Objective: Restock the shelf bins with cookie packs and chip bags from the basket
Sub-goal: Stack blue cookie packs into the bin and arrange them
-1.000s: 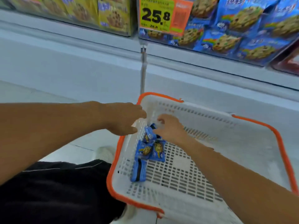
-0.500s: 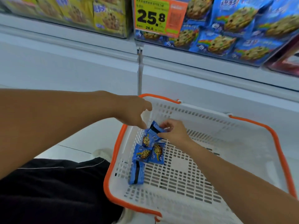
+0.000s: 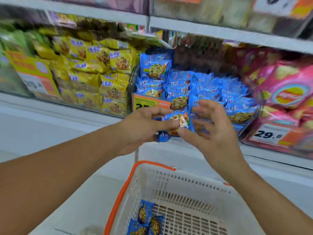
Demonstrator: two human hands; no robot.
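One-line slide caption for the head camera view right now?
Both hands, left hand and right hand, lift a blue cookie pack toward the blue-pack bin; more remain in the basket.

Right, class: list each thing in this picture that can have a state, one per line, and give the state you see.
Left hand: raised before the shelf, fingers pinching a blue cookie pack.
Right hand: fingers spread, thumb at the same pack.
Held cookie pack: lifted, between both hands, not yet in a bin.
Basket: below the hands, nearly empty.
Packs in basket: lying at its left corner.
Blue cookie bin: well stocked.
Yellow cookie bin: piled full.
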